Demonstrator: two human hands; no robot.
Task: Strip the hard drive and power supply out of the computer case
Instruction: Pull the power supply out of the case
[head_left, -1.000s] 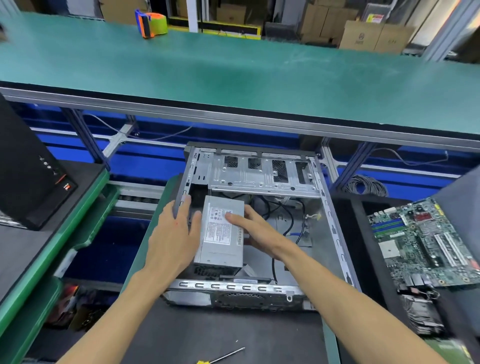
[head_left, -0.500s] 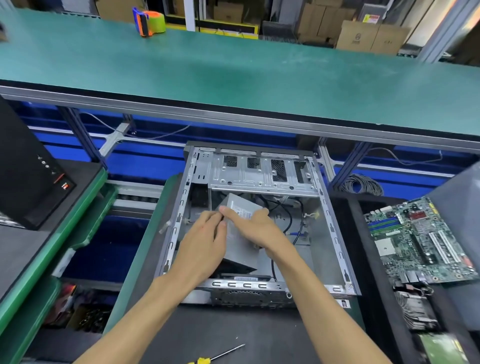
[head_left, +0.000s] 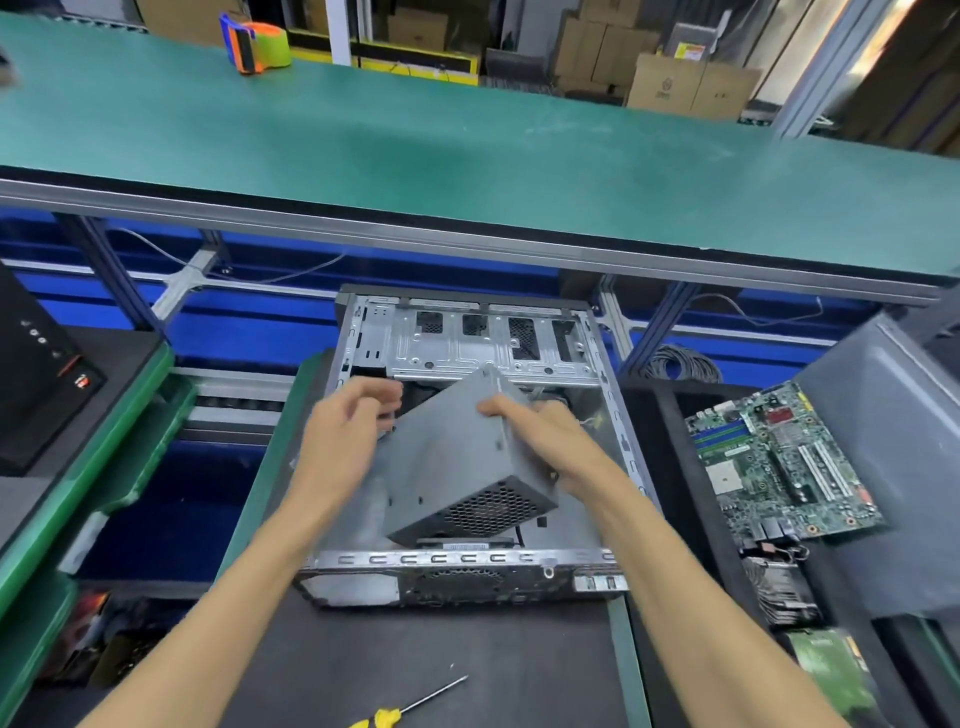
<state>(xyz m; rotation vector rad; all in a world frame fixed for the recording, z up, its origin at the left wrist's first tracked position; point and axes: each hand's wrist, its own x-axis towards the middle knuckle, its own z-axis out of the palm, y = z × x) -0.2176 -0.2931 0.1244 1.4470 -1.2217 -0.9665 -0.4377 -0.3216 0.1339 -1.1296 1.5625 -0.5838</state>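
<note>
Tilting above the open computer case (head_left: 613, 415) at centre frame, the grey power supply (head_left: 457, 467) sits corner-up between both hands — the right hand (head_left: 545, 436) curled over its upper right edge, the left hand (head_left: 348, 431) gripping its left side, fingers blurred. A yellow-handled screwdriver (head_left: 405, 709) lies at the bottom centre.

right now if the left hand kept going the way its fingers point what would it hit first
The left hand points away and to the right, fingers at the tilted power supply. Past that, probably the drive cage at the case's far end, though depth is unclear.
</note>
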